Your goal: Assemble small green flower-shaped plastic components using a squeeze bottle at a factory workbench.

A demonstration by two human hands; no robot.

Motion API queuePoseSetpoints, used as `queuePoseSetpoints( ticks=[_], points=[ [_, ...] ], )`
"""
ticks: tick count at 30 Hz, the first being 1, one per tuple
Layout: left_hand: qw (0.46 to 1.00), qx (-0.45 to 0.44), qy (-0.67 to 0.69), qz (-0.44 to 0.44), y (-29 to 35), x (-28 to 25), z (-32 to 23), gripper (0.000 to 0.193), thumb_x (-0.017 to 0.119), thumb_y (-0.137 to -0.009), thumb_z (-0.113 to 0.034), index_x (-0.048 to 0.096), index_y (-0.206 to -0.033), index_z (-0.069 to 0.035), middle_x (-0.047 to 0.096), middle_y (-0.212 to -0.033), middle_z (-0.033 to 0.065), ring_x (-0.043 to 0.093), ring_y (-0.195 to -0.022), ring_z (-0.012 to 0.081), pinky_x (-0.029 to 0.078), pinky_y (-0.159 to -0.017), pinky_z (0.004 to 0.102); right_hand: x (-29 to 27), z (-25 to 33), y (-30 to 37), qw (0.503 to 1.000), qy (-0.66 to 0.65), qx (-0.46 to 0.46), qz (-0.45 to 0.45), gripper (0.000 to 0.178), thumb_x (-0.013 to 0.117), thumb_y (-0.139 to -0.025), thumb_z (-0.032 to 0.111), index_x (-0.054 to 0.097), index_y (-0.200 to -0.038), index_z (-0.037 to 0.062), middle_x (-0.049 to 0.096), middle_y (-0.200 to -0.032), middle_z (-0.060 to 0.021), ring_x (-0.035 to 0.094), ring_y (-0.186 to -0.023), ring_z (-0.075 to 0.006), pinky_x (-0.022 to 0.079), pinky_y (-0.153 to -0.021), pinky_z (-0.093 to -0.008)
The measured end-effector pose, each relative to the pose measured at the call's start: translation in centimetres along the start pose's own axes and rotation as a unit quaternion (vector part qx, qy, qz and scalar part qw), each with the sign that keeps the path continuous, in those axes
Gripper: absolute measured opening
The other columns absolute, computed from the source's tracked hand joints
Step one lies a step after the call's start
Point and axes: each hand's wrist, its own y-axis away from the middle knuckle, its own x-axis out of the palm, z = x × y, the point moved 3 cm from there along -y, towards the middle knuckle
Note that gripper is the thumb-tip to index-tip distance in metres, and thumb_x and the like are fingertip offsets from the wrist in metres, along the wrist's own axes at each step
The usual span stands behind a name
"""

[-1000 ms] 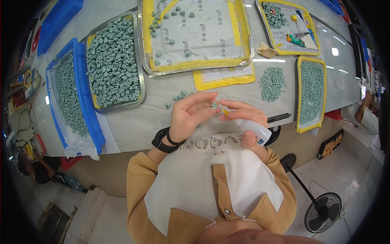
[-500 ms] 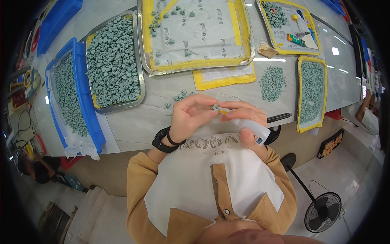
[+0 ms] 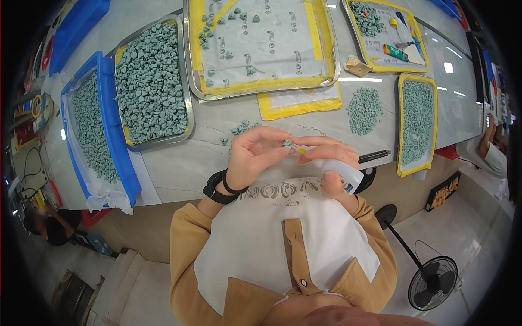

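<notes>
My left hand [image 3: 250, 155] pinches a small grey-green piece [image 3: 287, 144] between thumb and fingertips. My right hand [image 3: 329, 154] is wrapped round a white squeeze bottle [image 3: 345, 174] with a yellow part near its thin nozzle. The nozzle points left at the piece; whether it touches cannot be made out. A few loose green pieces [image 3: 240, 128] lie on the table just beyond my left hand. Farther right, a flat heap of smaller green bits [image 3: 365, 111] rests on the tabletop.
A steel tray heaped with green pieces [image 3: 149, 81] and a blue bin [image 3: 113, 141] stand left. A large yellow-taped tray [image 3: 261, 89] lies ahead. Right are a tray of small bits [image 3: 401, 125], a tray with tools [image 3: 380, 69] and dark pens [image 3: 375, 156]. A fan [image 3: 432, 282] stands below.
The small green piece has turned slightly in my left fingers. The bottle in my right hand has shifted a little to the right. The trays have stayed put.
</notes>
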Motion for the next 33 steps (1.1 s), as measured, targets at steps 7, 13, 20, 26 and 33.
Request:
queuePoseSetpoints(
  ticks=[7, 13, 20, 26, 33],
  points=[
    [0.999, 0.023, -0.030, -0.008, -0.2, 0.0, 0.2, 0.026, 0.058, -0.085, 0.009, 0.058, -0.111, 0.005, 0.061, -0.109, 0.0137, 0.065, -0.096, 0.0210, 0.055, -0.086, 0.0333, -0.4, 0.3, 0.0, 1.000, 0.021, -0.016, -0.004, 0.041, 0.053, -0.092, 0.040, 0.061, -0.091, -0.0007, 0.068, -0.095, -0.0208, 0.069, -0.072, -0.0267, 0.055, -0.064, -0.0342],
    [0.996, 0.064, 0.003, -0.066, 0.0, -0.9, 0.2, 0.026, 0.057, -0.085, 0.010, 0.058, -0.111, 0.005, 0.063, -0.106, 0.0114, 0.063, -0.093, 0.0160, 0.054, -0.082, 0.0293, -1.5, -1.6, -1.3, 0.951, 0.306, -0.046, 0.012, 0.028, 0.070, -0.072, 0.006, 0.061, -0.098, 0.0039, 0.060, -0.086, -0.0124, 0.057, -0.081, -0.0299, 0.048, -0.071, -0.0385],
    [0.996, 0.047, -0.003, -0.069, 0.1, -0.9, 0.3, 0.025, 0.058, -0.086, 0.003, 0.057, -0.111, 0.002, 0.060, -0.106, 0.0137, 0.062, -0.088, 0.0193, 0.051, -0.079, 0.0297, -5.4, -0.4, -0.2, 0.905, 0.419, -0.016, -0.070, 0.031, 0.063, -0.073, -0.008, 0.068, -0.101, 0.0056, 0.061, -0.092, -0.0083, 0.057, -0.088, -0.0276, 0.045, -0.081, -0.0375],
    [0.999, 0.034, 0.012, 0.011, -0.1, 0.1, 0.2, 0.025, 0.058, -0.085, 0.007, 0.059, -0.109, 0.004, 0.060, -0.104, 0.0100, 0.061, -0.094, 0.0150, 0.056, -0.083, 0.0333, -15.8, -2.8, 4.6, 0.810, 0.523, 0.125, -0.233, 0.013, 0.070, -0.077, 0.002, 0.071, -0.090, 0.0053, 0.063, -0.090, -0.0073, 0.058, -0.086, -0.0243, 0.044, -0.080, -0.0356],
    [1.000, 0.007, 0.011, 0.015, 0.0, 0.0, 0.1, 0.025, 0.057, -0.084, 0.010, 0.059, -0.108, 0.005, 0.059, -0.103, 0.0098, 0.058, -0.094, 0.0133, 0.056, -0.085, 0.0345, -14.7, -3.6, 3.6, 0.774, 0.612, 0.050, -0.153, 0.013, 0.072, -0.075, 0.004, 0.070, -0.088, 0.0072, 0.064, -0.087, -0.0047, 0.058, -0.083, -0.0219, 0.041, -0.079, -0.0343]
  ],
)
